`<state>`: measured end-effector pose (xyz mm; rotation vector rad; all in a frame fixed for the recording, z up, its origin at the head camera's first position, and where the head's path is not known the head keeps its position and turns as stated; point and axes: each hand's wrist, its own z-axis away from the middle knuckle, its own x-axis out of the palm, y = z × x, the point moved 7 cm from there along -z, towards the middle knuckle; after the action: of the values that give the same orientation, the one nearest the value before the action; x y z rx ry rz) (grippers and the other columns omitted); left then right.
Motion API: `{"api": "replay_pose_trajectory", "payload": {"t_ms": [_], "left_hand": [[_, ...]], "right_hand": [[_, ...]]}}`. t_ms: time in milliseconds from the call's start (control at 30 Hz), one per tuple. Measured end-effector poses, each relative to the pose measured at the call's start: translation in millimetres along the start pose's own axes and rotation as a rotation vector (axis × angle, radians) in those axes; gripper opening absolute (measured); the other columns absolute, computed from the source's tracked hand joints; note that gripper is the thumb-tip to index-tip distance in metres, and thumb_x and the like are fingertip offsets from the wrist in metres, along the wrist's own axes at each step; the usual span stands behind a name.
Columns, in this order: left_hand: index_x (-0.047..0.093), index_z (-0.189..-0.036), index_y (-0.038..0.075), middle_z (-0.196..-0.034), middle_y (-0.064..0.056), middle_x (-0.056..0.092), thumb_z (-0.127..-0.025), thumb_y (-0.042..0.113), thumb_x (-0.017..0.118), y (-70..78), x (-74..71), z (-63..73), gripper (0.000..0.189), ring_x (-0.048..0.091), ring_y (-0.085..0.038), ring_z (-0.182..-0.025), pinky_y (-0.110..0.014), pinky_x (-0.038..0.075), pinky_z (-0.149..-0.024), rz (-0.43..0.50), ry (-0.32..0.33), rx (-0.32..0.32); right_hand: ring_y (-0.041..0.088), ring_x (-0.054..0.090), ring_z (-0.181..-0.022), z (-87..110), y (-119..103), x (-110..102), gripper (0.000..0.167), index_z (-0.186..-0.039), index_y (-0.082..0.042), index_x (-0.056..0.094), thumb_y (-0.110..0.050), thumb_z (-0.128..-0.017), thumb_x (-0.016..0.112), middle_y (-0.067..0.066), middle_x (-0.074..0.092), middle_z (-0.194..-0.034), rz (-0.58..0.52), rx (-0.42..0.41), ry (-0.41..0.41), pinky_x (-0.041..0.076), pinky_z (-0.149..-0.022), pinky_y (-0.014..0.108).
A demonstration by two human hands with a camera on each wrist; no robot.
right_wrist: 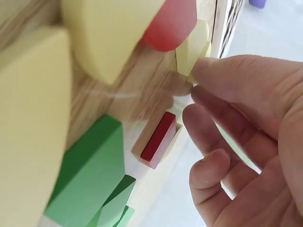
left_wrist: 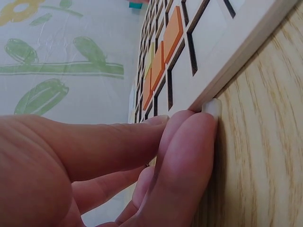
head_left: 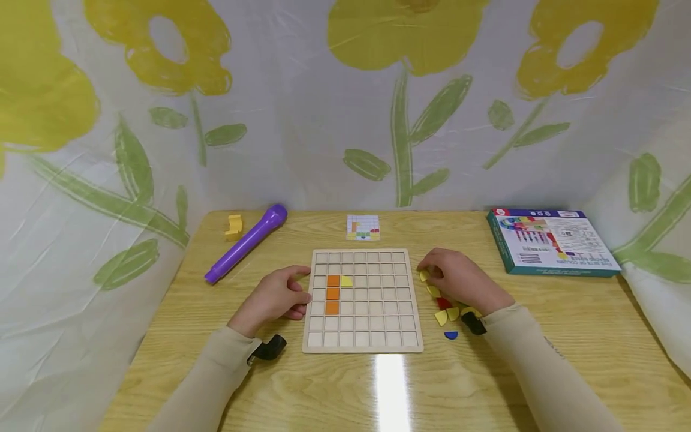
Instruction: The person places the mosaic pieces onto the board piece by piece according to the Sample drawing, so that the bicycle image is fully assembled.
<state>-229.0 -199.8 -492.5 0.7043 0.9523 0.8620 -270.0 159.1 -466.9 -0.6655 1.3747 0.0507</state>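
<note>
A wooden grid board lies on the table with three orange squares in a column. Beside the top orange square is a yellow piece with one rounded corner. My left hand rests its fingertips against the board's left edge. To the right of the board, my right hand pinches a yellow quarter-circle piece between thumb and finger. Under and near that hand lie more yellow pieces, a red piece, a blue half-circle and green blocks.
A small pattern card lies behind the board. At the back left are a purple microphone-shaped tube and a yellow bracket-like piece. A flat printed box lies at the back right. Flower-painted sheeting encloses the table.
</note>
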Motion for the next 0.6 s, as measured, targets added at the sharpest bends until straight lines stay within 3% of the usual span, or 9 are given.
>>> {"api": "replay_pose_trajectory", "payload": {"t_ms": [167, 433, 600], "left_hand": [[0.052, -0.159, 0.012, -0.11, -0.017, 0.061, -0.099, 0.003, 0.075, -1.4, -0.1, -1.2, 0.065, 0.074, -0.021, -0.071, -0.037, 0.071, -0.068, -0.001, 0.003, 0.003], [0.051, -0.159, 0.011, -0.108, -0.017, 0.062, -0.099, 0.003, 0.075, -0.9, -0.5, 0.3, 0.065, 0.074, -0.02, -0.071, -0.037, 0.071, -0.068, 0.003, 0.003, 0.016], [0.051, -0.159, 0.011, -0.108, -0.017, 0.061, -0.1, 0.003, 0.074, -0.2, -0.2, 0.6, 0.065, 0.074, -0.02, -0.071, -0.037, 0.071, -0.068, -0.005, -0.004, 0.026]], "right_hand": [[0.017, 0.067, -0.095, 0.2, 0, 1, 0.023, -0.12, -0.013, 0.079, -0.005, -0.098, 0.076, 0.003, 0.075, -0.121, -0.016, 0.005, -0.021, 0.065, -0.093, 0.044], [0.016, 0.07, -0.094, 3.3, -2, -2, 0.019, -0.117, -0.01, 0.081, -0.009, -0.098, 0.078, 0.003, 0.074, -0.109, -0.034, 0.006, -0.017, 0.067, -0.089, 0.042], [0.018, 0.069, -0.097, 1.5, -23, -5, 0.02, -0.118, -0.01, 0.081, -0.014, -0.098, 0.079, 0.003, 0.074, -0.111, -0.06, 0.006, 0.012, 0.065, -0.089, 0.041]]}}
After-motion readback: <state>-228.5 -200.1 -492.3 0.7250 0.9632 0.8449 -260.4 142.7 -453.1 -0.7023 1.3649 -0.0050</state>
